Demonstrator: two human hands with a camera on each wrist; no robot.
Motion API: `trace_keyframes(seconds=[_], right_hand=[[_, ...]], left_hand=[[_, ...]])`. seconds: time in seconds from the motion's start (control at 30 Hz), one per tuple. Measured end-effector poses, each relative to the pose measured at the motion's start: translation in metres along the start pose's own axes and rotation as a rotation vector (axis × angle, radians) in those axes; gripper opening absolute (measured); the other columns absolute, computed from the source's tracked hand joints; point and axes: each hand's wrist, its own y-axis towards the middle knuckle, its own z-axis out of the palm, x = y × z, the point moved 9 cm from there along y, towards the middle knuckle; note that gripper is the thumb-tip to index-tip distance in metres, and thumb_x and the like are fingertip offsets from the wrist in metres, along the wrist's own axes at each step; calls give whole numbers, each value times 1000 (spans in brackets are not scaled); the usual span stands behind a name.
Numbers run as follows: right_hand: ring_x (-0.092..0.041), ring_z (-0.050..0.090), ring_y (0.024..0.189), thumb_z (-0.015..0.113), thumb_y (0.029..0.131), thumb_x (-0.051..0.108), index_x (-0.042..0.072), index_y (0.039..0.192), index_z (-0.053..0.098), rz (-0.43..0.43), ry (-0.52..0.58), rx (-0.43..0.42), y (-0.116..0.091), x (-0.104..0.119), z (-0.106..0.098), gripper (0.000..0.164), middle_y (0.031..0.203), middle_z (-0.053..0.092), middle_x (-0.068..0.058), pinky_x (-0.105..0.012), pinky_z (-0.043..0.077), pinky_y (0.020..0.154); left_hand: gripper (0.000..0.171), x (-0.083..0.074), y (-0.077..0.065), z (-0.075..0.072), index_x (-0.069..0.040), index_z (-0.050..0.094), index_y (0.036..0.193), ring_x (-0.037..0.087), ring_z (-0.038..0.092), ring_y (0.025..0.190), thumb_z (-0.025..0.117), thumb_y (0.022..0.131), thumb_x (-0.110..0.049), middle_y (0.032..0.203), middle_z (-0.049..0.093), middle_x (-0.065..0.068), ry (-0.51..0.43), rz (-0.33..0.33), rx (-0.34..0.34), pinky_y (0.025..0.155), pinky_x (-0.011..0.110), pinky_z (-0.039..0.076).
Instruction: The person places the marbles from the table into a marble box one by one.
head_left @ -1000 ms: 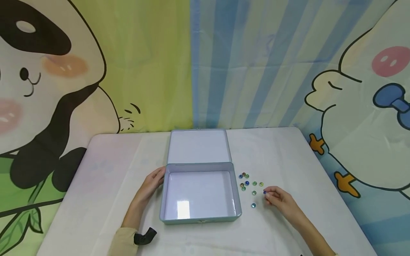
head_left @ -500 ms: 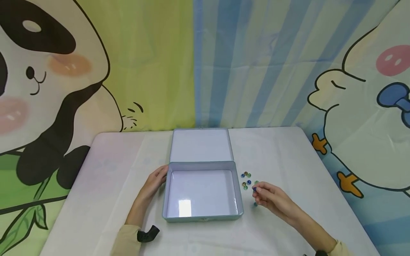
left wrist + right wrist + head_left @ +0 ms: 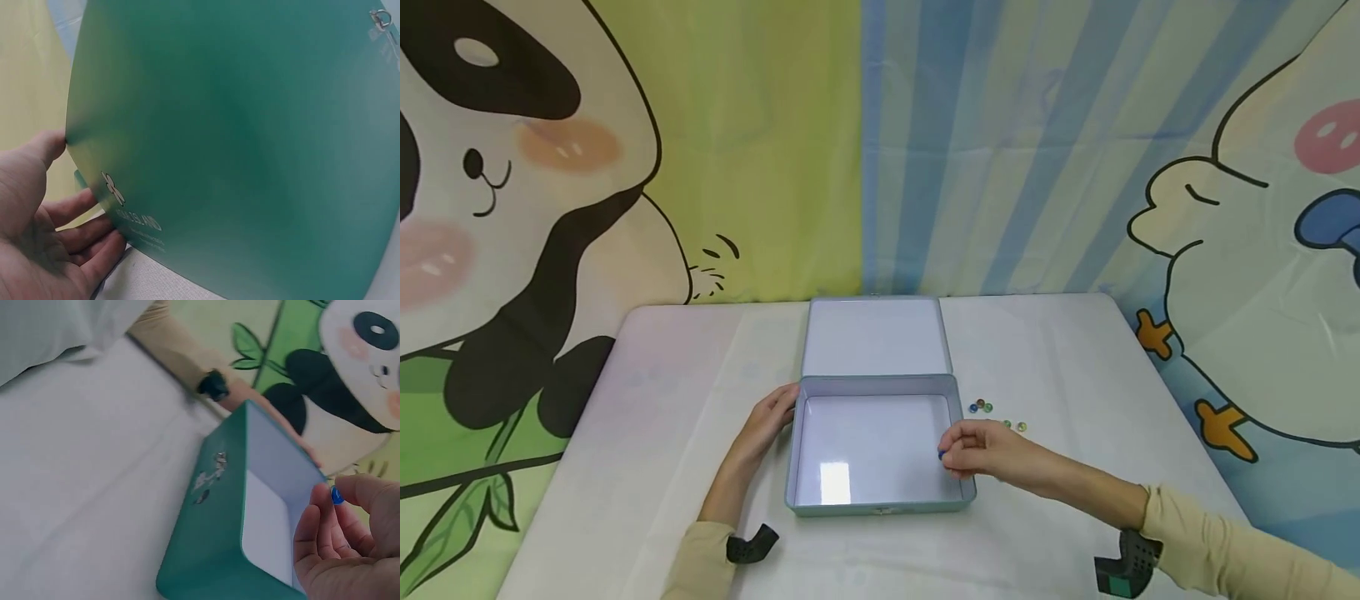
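A tin box (image 3: pixel 880 510), green outside and pale lilac inside, stands with its hinged lid (image 3: pixel 877 335) laid back. My left hand (image 3: pixel 766 427) holds its left side near the rear corner; in the left wrist view the thumb (image 3: pixel 49 147) touches one edge and bent fingers touch another. Over the right part of the box, my right hand (image 3: pixel 992 452) pinches a small blue glass marble (image 3: pixel 337 495) between thumb and fingertips. Several more marbles (image 3: pixel 981 405) lie right of the box, some hidden behind the right hand.
A white cloth (image 3: pixel 1045 358) covers the table. Behind it hangs a curtain (image 3: pixel 790 150) printed with a panda and another cartoon animal. Dark devices are strapped at the left wrist (image 3: pixel 751 545) and right wrist (image 3: pixel 1126 565).
My right hand has carried the blue marble leftward from beside the loose marbles to above the box's right side. The left hand stays at the box.
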Motion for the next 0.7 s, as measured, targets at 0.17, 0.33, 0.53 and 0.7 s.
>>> trace_keyframes(seconds=[0.17, 0.33, 0.53, 0.7], right_hand=[[-17, 64, 85, 66, 91, 19, 2, 106, 59, -5, -127, 68, 22, 18, 21, 24, 87, 63, 0, -29, 57, 81], [-26, 67, 86, 67, 90, 13, 3, 102, 60, -28, -275, 125, 57, 35, 39, 18, 87, 64, -2, -39, 58, 82], [-14, 65, 77, 66, 88, 3, -1, 99, 61, -147, -564, 246, 117, 53, 63, 12, 86, 65, -8, -25, 57, 72], [0, 53, 66, 70, 86, 5, 1, 92, 65, -203, -747, 242, 161, 57, 76, 8, 77, 64, -2, -10, 44, 59]], left_hand=[[61, 2, -4, 0, -7, 49, 139, 29, 47, 136, 51, 97, -51, 146, 49, 11, -9, -8, -3, 118, 45, 33], [61, 2, -4, -2, -6, 50, 138, 29, 47, 135, 51, 97, -51, 145, 49, 11, -15, -3, -9, 118, 44, 33], [60, 2, -3, -4, -7, 50, 138, 27, 45, 137, 50, 97, -52, 145, 49, 10, -16, -7, -13, 119, 44, 32], [60, 1, -1, -1, -7, 49, 138, 29, 46, 137, 50, 97, -51, 146, 48, 11, -23, 1, 0, 119, 45, 32]])
